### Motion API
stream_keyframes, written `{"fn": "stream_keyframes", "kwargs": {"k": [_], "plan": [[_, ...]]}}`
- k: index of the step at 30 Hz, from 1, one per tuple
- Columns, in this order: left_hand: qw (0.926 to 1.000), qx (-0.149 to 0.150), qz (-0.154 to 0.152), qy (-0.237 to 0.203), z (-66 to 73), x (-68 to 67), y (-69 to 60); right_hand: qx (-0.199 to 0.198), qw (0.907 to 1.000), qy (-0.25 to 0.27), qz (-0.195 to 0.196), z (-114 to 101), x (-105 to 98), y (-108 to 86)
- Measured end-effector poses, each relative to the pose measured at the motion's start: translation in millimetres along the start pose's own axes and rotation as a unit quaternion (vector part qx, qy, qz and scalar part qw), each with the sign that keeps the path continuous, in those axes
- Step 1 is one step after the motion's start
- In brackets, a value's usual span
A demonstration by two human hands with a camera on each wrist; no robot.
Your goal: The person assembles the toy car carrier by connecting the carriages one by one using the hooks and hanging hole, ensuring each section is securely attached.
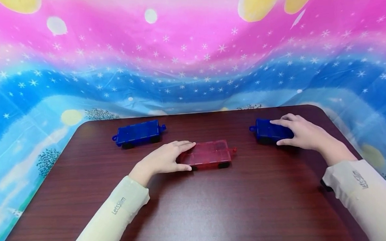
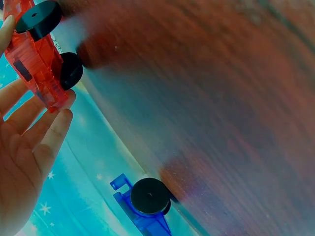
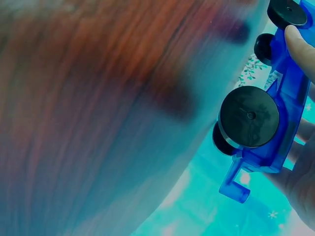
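Cloth (image 1: 183,62): It rose behind everything, snowflake-printed, and did not block your reach.
Tabletop (image 1: 197,211): It carried three wagons; the far edge ran close behind the blue pair, so wheels were best kept in from it.
Sleeves (image 1: 109,212): Your pale cuffs ended at the wrists, off the wagons.
Red wagon (image 1: 211,152): It was mid-tabletop, nearer you than the blue ones.
Left blue wagon (image 1: 138,132): Untouched, it sat just beyond your left hand, likely in the way if you swung that hand back.
Right blue wagon (image 1: 267,127): It was farther back, at right, partly covered by your fingers.
Left hand (image 1: 163,157): Your grip was clamped on the red wagon's left end, thumb on the near side; even pressure seemed wise.
Right hand (image 1: 306,131): That grip was clamped on the right blue wagon, which called for the same light hold.
Wheels (image 1: 224,165): You did best to keep them level; whether all touched wood, I could not tell.
Hook (image 1: 235,150) and ring (image 1: 252,128): They stood apart, red's facing blue's; fingers belonged off both.
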State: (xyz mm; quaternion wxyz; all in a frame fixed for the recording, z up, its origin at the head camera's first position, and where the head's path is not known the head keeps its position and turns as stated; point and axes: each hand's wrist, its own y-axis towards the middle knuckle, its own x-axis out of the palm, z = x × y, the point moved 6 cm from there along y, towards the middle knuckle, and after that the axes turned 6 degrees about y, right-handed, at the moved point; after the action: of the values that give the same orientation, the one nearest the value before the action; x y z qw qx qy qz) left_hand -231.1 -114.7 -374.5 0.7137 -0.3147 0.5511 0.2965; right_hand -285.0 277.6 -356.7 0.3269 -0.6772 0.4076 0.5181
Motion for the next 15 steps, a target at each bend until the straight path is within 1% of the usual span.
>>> {"fn": "stream_keyframes", "kwargs": {"k": [6, 15], "plan": [[1.0000, -0.004, -0.003, 0.000, -1.0, 0.5, 0.6, -0.010, 0.9999, -0.011, 0.004, -9, -4, -8.8], [1.0000, 0.001, 0.000, -0.007, -0.6, -1.4, -0.5, -0.025, 0.9994, -0.017, 0.020, -21, -9, -18.3]]}}
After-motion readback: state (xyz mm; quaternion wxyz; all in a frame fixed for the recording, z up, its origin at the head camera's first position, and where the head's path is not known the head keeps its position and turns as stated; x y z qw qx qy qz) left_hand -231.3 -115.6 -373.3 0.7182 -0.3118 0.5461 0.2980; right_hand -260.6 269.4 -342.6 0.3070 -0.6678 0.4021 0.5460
